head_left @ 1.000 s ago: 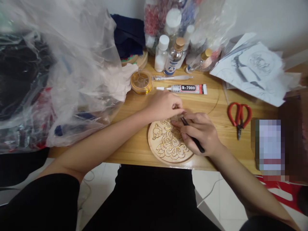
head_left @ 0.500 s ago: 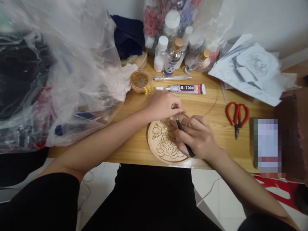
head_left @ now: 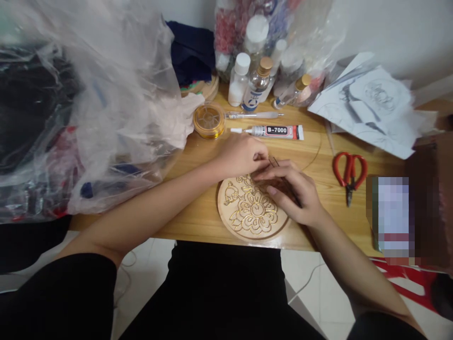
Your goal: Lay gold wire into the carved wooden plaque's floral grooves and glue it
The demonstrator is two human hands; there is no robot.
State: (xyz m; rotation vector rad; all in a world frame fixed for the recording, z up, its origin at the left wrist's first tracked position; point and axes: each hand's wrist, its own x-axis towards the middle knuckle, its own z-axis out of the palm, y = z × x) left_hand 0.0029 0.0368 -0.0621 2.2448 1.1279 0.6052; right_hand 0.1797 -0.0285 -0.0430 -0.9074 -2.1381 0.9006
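Observation:
My left hand (head_left: 242,155) is over the top edge of a round wooden board (head_left: 230,225). Its thumb and fingertips are pinched on a thin gold wire (head_left: 316,158), which curves out to the right behind my other hand; the pinch point is partly hidden. My right hand (head_left: 297,189) lies low over the board's right side, fingers stretched towards the left fingertips. Black tweezers (head_left: 290,190) rest in that hand, tips pointing up and away from the board. Gold wire outlines a flower (head_left: 256,211) and a small figure (head_left: 231,193) on the board.
Behind the board lie a B-7000 glue tube (head_left: 278,131), a pen (head_left: 255,115) and a spool of gold wire (head_left: 209,120). Small bottles (head_left: 255,87) stand farther back. Red-handled pliers (head_left: 349,174) and papers (head_left: 368,101) are at right, plastic bags (head_left: 123,104) at left.
My right hand has turned and opened out its fingers, and the tweezers now point away from the board. More of the flower shows. My left hand stays nearly in place.

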